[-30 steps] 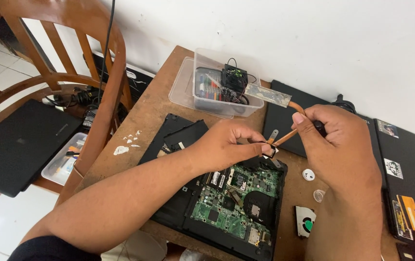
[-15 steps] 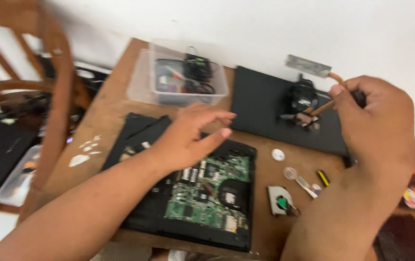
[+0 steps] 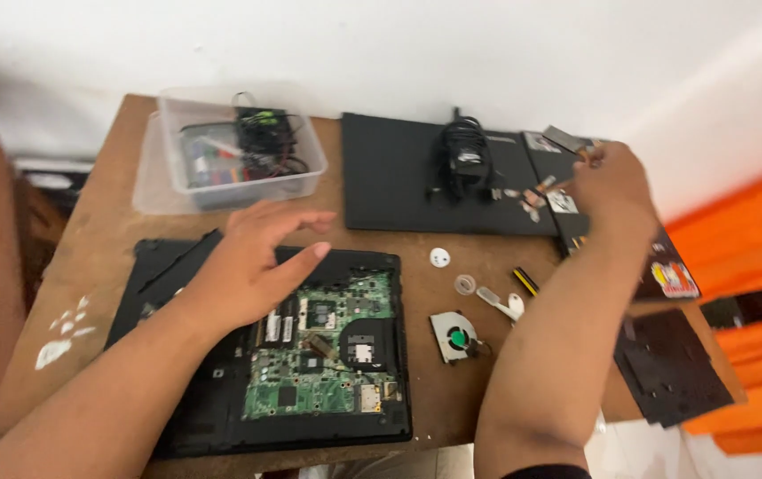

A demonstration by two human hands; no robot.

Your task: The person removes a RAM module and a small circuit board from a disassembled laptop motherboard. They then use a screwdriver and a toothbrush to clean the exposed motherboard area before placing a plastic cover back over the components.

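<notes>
On the worktop (image 3: 478,266): opened laptop (image 3: 310,355), left hand (image 3: 252,257) hovering above, fingers spread, empty; right hand (image 3: 611,186) far right, fingers gripping copper heat pipe (image 3: 567,142), clear of the board.

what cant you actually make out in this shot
- Head view: the copper heat pipe shows only partly; the right hand covers the rest, and motion blur softens it.
- Head view: the contents of the clear plastic box are too blurred and tangled to tell apart.
- Head view: the left hand hides part of the open laptop; contact cannot be told.
- Head view: the black panel runs past the table edge, shape unclear.
</notes>
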